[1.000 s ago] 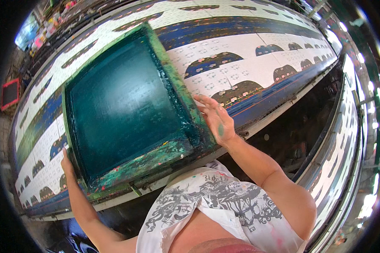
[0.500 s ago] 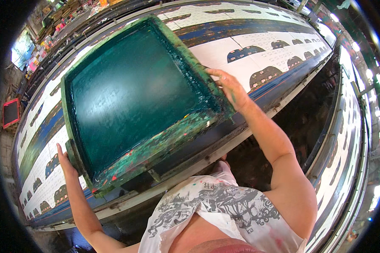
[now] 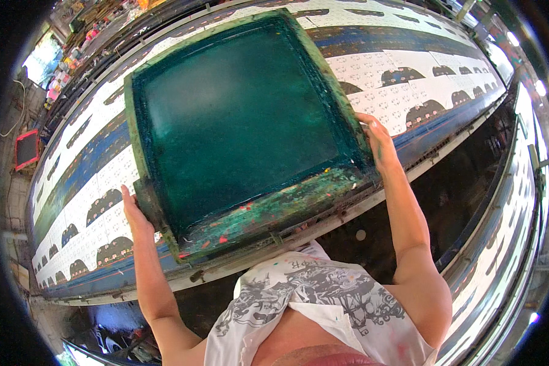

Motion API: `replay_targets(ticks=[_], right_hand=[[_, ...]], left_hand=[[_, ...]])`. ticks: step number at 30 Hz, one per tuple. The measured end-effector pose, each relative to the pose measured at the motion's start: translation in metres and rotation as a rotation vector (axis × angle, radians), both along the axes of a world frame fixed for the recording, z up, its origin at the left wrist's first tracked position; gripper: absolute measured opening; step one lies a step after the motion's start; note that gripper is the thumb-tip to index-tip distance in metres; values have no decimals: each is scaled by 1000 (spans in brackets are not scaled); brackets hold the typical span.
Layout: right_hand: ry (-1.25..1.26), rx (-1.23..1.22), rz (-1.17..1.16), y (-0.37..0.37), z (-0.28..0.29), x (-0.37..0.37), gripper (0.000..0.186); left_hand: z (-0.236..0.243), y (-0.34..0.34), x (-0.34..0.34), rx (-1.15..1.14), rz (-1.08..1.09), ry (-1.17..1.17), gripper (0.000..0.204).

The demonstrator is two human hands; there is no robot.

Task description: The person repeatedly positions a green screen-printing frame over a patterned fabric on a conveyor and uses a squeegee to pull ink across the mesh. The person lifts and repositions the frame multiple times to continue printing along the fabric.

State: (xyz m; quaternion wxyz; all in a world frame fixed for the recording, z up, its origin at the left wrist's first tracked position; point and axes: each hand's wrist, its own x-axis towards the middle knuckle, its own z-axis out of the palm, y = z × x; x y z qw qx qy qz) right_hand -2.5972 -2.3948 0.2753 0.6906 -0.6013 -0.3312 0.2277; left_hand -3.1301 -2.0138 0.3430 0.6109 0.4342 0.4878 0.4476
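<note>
A large screen printing frame with dark green, wet-looking mesh and a paint-stained wooden rim is between my two hands, over the near side of the long printing table. My left hand grips its left side near the front corner, beside a dark block on the rim; some fingers are hidden. On the opposite side, my right hand is closed round the right rim near the front corner. White fabric printed with dark, rounded shapes and blue bands lies under and around the frame. Whether the frame touches it I cannot tell.
A metal rail runs along the table's near edge, close to my body. Another printed table stands to the right across a dark gap. A small red-rimmed screen leans at the far left. Colourful containers crowd the back left.
The printing frame and both hands have shifted to the right in view, and the frame's front edge looks less slanted. The surroundings have shifted too, so my head has moved. Both hands keep their hold.
</note>
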Motion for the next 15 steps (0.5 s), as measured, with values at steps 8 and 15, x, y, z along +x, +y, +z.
replay_targets(ticks=[8, 15], right_hand=[[160, 78, 10, -55, -30, 81, 66], [141, 67, -46, -77, -39, 117, 72]], left_hand=[[-32, -44, 73, 77, 17, 6, 65], [-38, -69, 112, 87, -27, -21, 60]])
